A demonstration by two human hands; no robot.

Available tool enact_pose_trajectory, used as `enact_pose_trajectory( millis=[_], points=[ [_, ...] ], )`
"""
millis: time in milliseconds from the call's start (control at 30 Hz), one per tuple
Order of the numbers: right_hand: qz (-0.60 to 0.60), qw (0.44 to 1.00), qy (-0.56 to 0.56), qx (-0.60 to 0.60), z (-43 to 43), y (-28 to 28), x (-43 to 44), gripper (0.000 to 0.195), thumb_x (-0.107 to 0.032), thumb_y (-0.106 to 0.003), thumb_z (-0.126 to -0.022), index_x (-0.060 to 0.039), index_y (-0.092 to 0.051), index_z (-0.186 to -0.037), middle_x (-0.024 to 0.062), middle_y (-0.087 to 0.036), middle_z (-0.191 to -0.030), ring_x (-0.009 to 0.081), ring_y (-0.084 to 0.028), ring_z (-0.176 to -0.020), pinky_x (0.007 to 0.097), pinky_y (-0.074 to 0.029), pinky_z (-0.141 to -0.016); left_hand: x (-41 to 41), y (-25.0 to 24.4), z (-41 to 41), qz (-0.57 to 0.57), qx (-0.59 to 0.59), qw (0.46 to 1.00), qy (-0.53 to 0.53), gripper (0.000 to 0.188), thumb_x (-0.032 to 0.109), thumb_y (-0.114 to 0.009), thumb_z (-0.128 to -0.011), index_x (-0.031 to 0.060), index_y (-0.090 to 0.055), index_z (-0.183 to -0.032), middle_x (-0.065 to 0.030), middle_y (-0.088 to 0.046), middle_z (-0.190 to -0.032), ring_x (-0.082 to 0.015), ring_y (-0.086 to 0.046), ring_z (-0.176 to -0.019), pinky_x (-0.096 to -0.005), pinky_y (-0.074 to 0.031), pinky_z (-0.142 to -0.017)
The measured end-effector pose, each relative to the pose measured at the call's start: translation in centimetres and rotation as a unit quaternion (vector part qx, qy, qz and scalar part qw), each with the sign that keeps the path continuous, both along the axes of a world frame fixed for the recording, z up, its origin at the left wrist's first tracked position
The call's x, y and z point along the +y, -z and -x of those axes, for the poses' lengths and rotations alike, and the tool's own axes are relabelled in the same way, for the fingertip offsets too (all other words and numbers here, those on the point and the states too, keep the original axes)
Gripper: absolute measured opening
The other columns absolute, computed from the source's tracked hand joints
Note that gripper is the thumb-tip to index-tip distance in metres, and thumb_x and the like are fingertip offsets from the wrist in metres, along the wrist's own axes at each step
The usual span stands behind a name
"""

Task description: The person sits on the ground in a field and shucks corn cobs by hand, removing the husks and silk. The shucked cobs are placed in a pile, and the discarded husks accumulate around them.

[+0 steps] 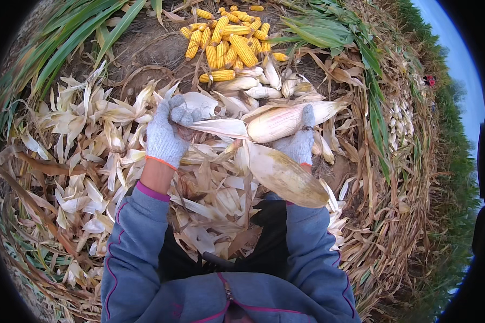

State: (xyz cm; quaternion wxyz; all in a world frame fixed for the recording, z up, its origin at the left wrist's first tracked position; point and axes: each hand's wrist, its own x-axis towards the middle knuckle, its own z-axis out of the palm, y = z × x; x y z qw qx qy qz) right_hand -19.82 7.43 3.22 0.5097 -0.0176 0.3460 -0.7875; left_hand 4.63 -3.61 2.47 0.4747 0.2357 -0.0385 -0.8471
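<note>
In my gloved right hand [297,139] lies an ear of corn [283,121] still wrapped in pale husk, with the thumb over its top. One broad husk leaf [287,173] is peeled back and hangs down across my right wrist. My gloved left hand [169,129] has its fingers curled at the end of another husk strip [222,127], which stretches across to the ear's base. Just beyond the ear, several unhusked ears [262,87] lie together. Behind them is a heap of bare yellow corn cobs [230,40] on the soil.
Stripped husks [101,157] cover the ground at left and between my knees. Green corn leaves [76,32] lie far left, with more green leaves [327,32] at upper right. Dry stalks [388,210] spread along the right. A distant pile of pale ears [400,123] lies beyond them.
</note>
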Motion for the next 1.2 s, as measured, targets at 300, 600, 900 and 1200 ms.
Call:
enact_pose_trajectory(
  millis=[300, 600, 900, 1200],
  points=[
    [-0.161, 0.906, 0.049, 0.389, -2.7, -1.3, -0.5, 0.061, -0.030, -0.074, -0.078, 0.0003, -0.047, -0.124, 0.0125, -0.059, -0.111, 0.0170, -0.059, -0.096, 0.0317, -0.050, -0.081, 0.2, -1.9, 0.2, 0.155, -0.397, 0.887, -0.179, 0.038, 0.016, -0.055, -0.092, -0.0010, -0.048, -0.126, -0.0058, -0.059, -0.098, -0.0143, -0.056, -0.086, -0.0277, -0.048, -0.079],
    [-0.279, 0.710, -0.094, 0.639, -7.8, -1.1, -0.5, 0.073, -0.047, -0.078, -0.064, -0.0001, -0.053, -0.114, 0.0189, -0.062, -0.101, 0.0323, -0.062, -0.094, 0.0395, -0.048, -0.083, 2.8, -3.1, 2.6, 0.418, -0.470, 0.775, 0.057, 0.051, 0.026, -0.071, -0.082, -0.0039, -0.054, -0.120, -0.0117, -0.060, -0.110, -0.0176, -0.058, -0.098, -0.0303, -0.047, -0.088],
    [-0.314, 0.628, -0.127, 0.701, -8.8, -0.5, -0.6, 0.073, -0.044, -0.079, -0.062, -0.0011, -0.052, -0.114, 0.0171, -0.062, -0.101, 0.0285, -0.062, -0.093, 0.0375, -0.048, -0.081, 3.1, -3.6, 2.9, 0.384, -0.481, 0.785, 0.066, 0.038, 0.026, -0.065, -0.083, -0.0066, -0.063, -0.102, -0.0124, -0.064, -0.098, -0.0155, -0.059, -0.092, -0.0295, -0.047, -0.083],
    [-0.249, 0.681, -0.148, 0.672, -8.6, -0.8, -0.3, 0.071, -0.045, -0.078, -0.063, 0.0015, -0.053, -0.110, 0.0198, -0.059, -0.102, 0.0312, -0.059, -0.097, 0.0387, -0.047, -0.083, 3.3, -2.9, 3.2, 0.247, -0.386, 0.887, 0.055, 0.017, 0.016, -0.059, -0.088, 0.0001, -0.065, -0.091, -0.0023, -0.062, -0.076, -0.0087, -0.056, -0.067, -0.0233, -0.046, -0.062]
  ],
)
